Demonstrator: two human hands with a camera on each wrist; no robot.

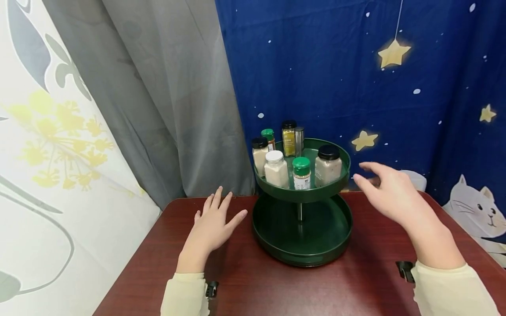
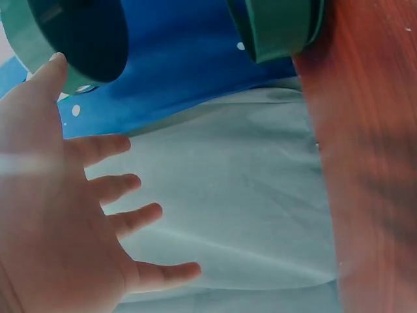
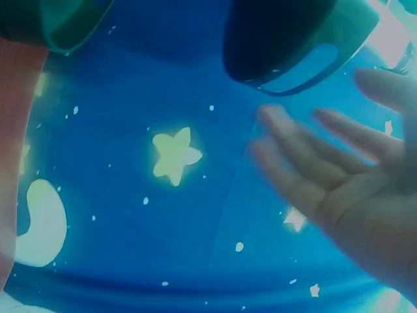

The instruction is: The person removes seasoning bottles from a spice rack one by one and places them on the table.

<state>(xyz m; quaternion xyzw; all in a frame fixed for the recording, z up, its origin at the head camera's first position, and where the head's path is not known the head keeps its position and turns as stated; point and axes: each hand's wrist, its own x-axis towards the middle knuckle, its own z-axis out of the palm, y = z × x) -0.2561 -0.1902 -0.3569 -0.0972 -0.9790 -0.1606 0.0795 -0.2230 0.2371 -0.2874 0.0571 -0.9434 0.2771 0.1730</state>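
Observation:
A dark green two-tier turntable rack [image 1: 302, 252] stands on the table in the head view. Its upper tier carries several seasoning jars, among them a white-capped jar [image 1: 276, 170], a green-capped jar [image 1: 302, 173] and a wide black-capped jar [image 1: 328, 166]. The bare lower tier shows beneath. To the left of the rack is my left hand [image 1: 211, 226], its fingers spread and holding nothing. On the other side my right hand [image 1: 395, 193] hangs beside the upper tier, fingers loosely bent, also with nothing in it. The left wrist view shows the left palm [image 2: 58, 208] with fingers extended.
The dark red wooden table [image 1: 237, 285] bears the rack. Behind it hang a grey curtain [image 1: 178, 109] and a blue star-patterned curtain [image 1: 336, 79]. White flowered fabric [image 1: 59, 219] hangs at the left. Black straps with small cameras sit at both cuffs.

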